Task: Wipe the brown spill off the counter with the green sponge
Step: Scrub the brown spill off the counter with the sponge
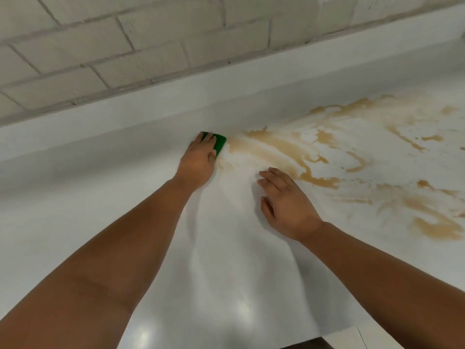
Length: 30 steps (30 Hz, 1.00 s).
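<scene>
The left hand (200, 157) is pressing flat on the green sponge (219, 144), a little left of the middle of the frame; the fingers are lying stretched over its top and not curling around it, so the hand is pinning the sponge down to the counter (226, 260) more than gripping it. Only the right edge and the far corner of the sponge are showing from under the fingers. The sponge is sitting close to the low ledge (151, 107) at the back of the counter, and its right edge is touching the left end of the brown spill (284, 149). The right hand (284, 205) is resting in the center of the frame with the fingers spread and loose; it is holding nothing, and I cannot tell if the palm is really touching the surface. From there the spill is spreading toward the right side of the frame in thin streaks and thicker pools, up to the right edge. The counter in the lower part of the frame is looking clean and shiny. Behind the ledge, a wall of pale bricks (113, 41) is filling the upper left. I am judging that the wiping is in its early part, because most of the brown liquid is remaining. The next move is probably asking for a firm stroke to the right, through the thick streaks, with steady pressure so the liquid is not only smeared wider.
</scene>
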Motion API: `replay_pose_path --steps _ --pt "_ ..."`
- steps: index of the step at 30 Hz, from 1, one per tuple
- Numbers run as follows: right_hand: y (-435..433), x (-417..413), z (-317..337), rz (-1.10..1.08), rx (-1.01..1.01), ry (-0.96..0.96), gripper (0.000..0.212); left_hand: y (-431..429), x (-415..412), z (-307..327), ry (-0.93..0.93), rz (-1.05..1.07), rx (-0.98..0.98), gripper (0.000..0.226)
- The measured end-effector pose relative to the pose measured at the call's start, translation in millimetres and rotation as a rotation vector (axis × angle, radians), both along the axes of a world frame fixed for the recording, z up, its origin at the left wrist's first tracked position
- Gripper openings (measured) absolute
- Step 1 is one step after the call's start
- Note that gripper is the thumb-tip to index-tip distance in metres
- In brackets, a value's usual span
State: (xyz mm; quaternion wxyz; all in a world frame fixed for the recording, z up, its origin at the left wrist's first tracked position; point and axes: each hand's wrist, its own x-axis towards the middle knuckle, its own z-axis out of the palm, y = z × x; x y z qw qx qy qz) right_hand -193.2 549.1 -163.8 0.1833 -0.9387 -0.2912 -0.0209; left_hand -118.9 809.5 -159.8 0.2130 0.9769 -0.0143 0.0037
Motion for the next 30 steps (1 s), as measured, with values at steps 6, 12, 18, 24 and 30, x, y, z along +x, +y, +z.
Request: replay_pose_path --steps 6,12,18,24,30 --pt "6.2 -11.2 -1.5 -0.026 0.03 -0.032 0.044 -14.1 -65.6 -3.7 -0.094 -0.41 -0.019 0.047" --pt "3.6 -20.2 4.2 -0.041 0.013 -0.035 0.044 23.3 -51.6 -9.3 -0.111 -0.287 0.049 0.047" --pt "-0.1 -31.6 2.0 -0.071 -0.008 -0.022 0.048 -48.9 -25.9 -6.1 -0.071 -0.086 0.215 0.056" --pt "-12.3 -37.6 1.5 -0.064 -0.08 -0.015 0.057 -32.3 -91.2 -3.9 -0.059 -0.433 0.242 0.055" --pt "-30.0 -51.8 -3.4 0.017 -0.161 0.079 0.069 -14.9 -62.5 -4.2 -0.012 -0.169 0.278 0.057"
